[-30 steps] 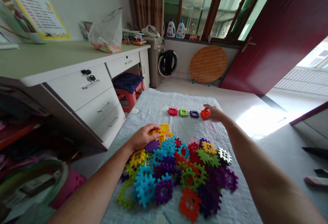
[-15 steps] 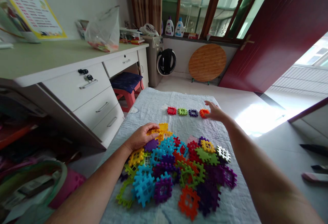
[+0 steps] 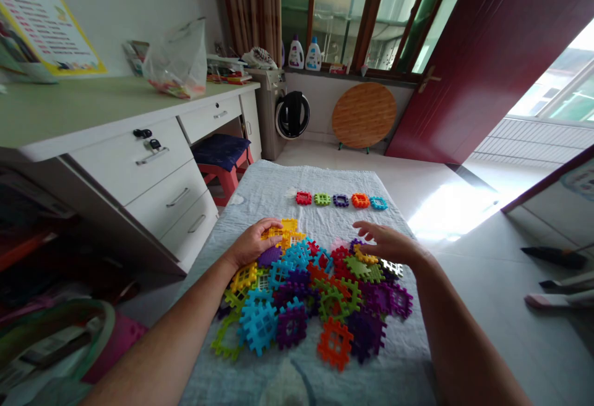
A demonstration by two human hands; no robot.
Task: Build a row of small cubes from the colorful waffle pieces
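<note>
My left hand point(image 3: 254, 246) rests at the left edge of a pile of plastic interlocking blocks, its thumb and fingers apart around the edge of the yellow blocks point(image 3: 289, 226). My right hand point(image 3: 387, 246) hovers over the pile's right side with fingers spread, holding nothing. Beneath it are a yellow block point(image 3: 365, 255), a green block point(image 3: 364, 270) and a white block point(image 3: 392, 267), all partly covered. Beyond the pile runs a row: a red block point(image 3: 304, 198), a green block point(image 3: 322, 199), a dark purple block point(image 3: 340, 200), an orange block point(image 3: 360, 200) and a light blue block point(image 3: 378, 203).
The pile lies on a cloth-covered table point(image 3: 260, 192). A white desk with drawers point(image 3: 139, 161) and a red stool point(image 3: 227, 177) stand to the left. At the lower left is a pink basket point(image 3: 111, 338). A washing machine point(image 3: 269, 115) stands behind.
My right hand has come back from the row's right end to above the pile. A light blue block now shows beyond the orange one. The left hand stays by the yellow blocks.
</note>
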